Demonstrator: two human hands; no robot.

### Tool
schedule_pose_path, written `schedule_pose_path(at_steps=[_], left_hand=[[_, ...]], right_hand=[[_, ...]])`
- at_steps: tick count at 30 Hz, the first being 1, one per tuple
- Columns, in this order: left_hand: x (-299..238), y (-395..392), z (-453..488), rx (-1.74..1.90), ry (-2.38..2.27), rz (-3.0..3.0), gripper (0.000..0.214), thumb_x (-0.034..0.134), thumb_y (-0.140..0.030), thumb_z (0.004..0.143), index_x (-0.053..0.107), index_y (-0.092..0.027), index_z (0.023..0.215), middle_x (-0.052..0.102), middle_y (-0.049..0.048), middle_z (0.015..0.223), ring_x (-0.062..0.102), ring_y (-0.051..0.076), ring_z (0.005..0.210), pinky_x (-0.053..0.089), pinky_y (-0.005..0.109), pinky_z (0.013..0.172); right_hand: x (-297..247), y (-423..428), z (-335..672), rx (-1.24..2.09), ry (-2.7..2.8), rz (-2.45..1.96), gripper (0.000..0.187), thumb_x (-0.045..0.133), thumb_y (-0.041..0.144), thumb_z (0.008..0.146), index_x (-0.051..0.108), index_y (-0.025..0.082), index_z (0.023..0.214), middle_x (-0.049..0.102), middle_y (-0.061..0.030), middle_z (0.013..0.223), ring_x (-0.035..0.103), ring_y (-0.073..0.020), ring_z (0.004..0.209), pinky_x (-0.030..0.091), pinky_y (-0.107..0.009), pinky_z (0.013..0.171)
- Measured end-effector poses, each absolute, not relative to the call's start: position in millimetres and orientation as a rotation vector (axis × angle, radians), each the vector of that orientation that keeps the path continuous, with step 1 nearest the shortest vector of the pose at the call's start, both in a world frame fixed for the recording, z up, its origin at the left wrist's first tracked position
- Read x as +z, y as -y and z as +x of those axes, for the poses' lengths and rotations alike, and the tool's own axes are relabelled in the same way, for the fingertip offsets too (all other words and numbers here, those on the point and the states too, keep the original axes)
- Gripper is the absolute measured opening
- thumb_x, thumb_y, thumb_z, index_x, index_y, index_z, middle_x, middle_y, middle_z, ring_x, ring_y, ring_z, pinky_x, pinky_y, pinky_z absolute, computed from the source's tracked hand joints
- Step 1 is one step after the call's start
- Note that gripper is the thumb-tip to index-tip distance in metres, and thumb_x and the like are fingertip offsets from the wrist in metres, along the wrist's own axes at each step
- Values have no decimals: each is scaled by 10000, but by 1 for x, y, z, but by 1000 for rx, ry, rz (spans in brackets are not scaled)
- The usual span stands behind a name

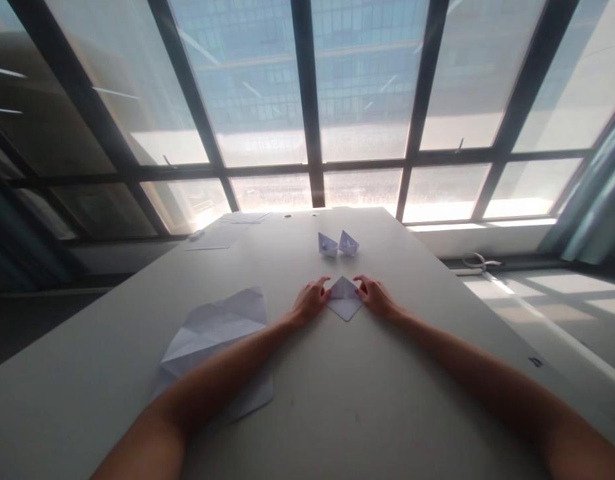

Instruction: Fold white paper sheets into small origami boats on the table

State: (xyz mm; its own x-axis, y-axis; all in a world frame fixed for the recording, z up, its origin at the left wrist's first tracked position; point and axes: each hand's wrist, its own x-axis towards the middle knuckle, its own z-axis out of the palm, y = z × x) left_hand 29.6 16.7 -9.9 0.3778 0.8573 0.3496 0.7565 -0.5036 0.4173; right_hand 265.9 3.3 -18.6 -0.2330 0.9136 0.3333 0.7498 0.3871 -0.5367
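Note:
A small white paper folded into a diamond (pixel 345 307) lies on the table in front of me, a crease running across its middle. My left hand (pixel 311 301) holds its left corner, the thumb at the edge and the index finger curved above. At the opposite corner, my right hand (pixel 377 297) grips the paper in the same way. Just beyond stand two folded paper boats, the left boat (pixel 328 245) and the right boat (pixel 348 244), side by side. Under and beside my left forearm is a large creased white sheet (pixel 222 323), partly hidden by the arm.
The white table (pixel 387 413) stretches toward the tall windows. Flat paper sheets (pixel 212 237) lie at its far left, and two round holes are near the far edge. A small dark mark (pixel 536 362) is at the right side. Curtains (pixel 587 213) hang at both sides; a cable (pixel 480 261) lies right.

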Motion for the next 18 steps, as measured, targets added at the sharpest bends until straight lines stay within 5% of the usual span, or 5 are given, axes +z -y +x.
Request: schedule_pose_path(at_steps=[3,6,11,15,18], left_hand=[[-10,-17,30,733,-1567,2481,401,562,-273,919,590,-175,1307,690,46,813,656,238,841,489,362,860],[-12,-17,30,766,-1461,2590,401,522,-217,927,606,-209,1318,689,99,1125,615,268,1093,450,412,997],[-16,-20,32,502,-1018,2684,465,399,-212,990,500,-250,1442,459,56,1518,379,227,1424,281,429,1174],[-16,-17,31,303,-1015,2707,588,393,-449,1023,257,-266,1564,245,68,1617,199,232,1502,141,459,1210],[-14,-14,30,283,-1009,2733,678,386,-568,1001,221,-247,1575,199,96,1624,155,251,1509,99,468,1210]], right_hand=[[-17,-2,266,270,2072,-1483,347,549,232,914,619,183,1250,707,-68,933,633,-211,931,453,-320,889],[-14,0,265,172,2104,-1487,328,563,206,909,633,173,1228,679,-109,1098,585,-234,1087,423,-348,970],[-11,9,254,149,2313,-1365,361,433,204,981,639,209,1277,623,-108,1319,519,-228,1255,344,-375,1088],[-15,16,245,245,2491,-1307,589,337,449,1025,357,143,1528,364,-135,1569,303,-244,1457,194,-419,1195],[-18,19,243,272,2565,-1321,754,226,600,1006,223,101,1570,214,-148,1618,156,-251,1507,85,-458,1219]])
